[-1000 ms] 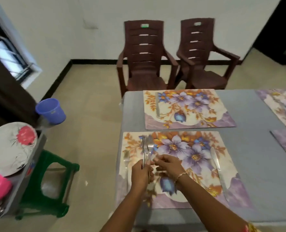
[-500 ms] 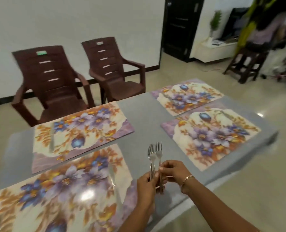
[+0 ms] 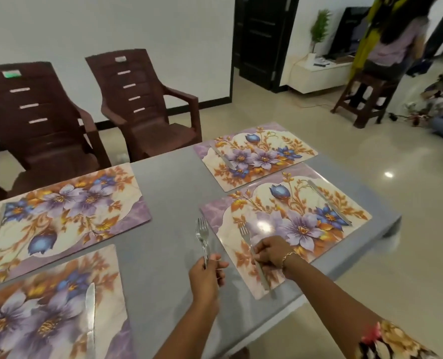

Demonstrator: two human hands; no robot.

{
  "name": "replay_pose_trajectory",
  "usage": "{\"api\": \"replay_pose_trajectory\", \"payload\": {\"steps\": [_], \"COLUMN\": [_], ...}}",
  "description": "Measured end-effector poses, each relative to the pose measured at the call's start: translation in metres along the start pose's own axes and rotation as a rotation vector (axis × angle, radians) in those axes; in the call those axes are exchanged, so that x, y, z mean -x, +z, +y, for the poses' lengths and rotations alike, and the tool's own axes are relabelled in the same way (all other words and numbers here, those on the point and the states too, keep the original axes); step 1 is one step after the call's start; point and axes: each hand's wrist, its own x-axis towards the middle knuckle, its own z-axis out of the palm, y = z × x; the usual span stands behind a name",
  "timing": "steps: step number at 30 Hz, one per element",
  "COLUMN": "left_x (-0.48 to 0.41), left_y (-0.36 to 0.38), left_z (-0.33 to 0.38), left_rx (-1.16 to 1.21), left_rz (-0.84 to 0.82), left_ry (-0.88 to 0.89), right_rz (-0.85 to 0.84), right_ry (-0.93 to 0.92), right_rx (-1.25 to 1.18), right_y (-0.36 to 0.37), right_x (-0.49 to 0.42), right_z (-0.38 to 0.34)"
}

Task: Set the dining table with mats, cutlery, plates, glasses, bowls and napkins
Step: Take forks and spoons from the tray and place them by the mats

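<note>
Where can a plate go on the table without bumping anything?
The middle of the near right mat is free, between the fork in the right hand and the knife. The grey table strip between the far left mat and far right mat is bare too. It is crowded near the left hand, holding forks.
</note>
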Motion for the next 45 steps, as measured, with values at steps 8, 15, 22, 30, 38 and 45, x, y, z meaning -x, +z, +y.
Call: {"api": "replay_pose_trajectory", "payload": {"steps": [8,15,22,30,38,45], "left_x": [-0.035,-0.053,-0.060,-0.067,-0.069,-0.044], "left_y": [0.014,0.022,0.036,0.073,0.163,0.303], "left_z": [0.007,0.016,0.018,0.023,0.014,-0.012], "left_rx": [0.043,0.083,0.078,0.057,-0.006,-0.047], "left_rz": [0.183,0.273,0.292,0.225,0.050,-0.186], "left_ry": [-0.045,-0.050,-0.047,-0.018,0.011,-0.047], "right_rz": [-0.080,-0.085,-0.103,-0.194,-0.097,0.095], "right_ry": [-0.055,-0.083,-0.226,-0.293,-0.330,-0.303], "right_rx": [0.347,0.458,0.804,0.641,0.412,0.262], "right_y": [0.019,0.023,0.021,-0.009,-0.095,-0.237], "right_x": [-0.051,-0.065,-0.071,-0.092,-0.102,-0.109], "right_z": [-0.018,-0.011,-0.017,-0.005,0.022,0.068]}}
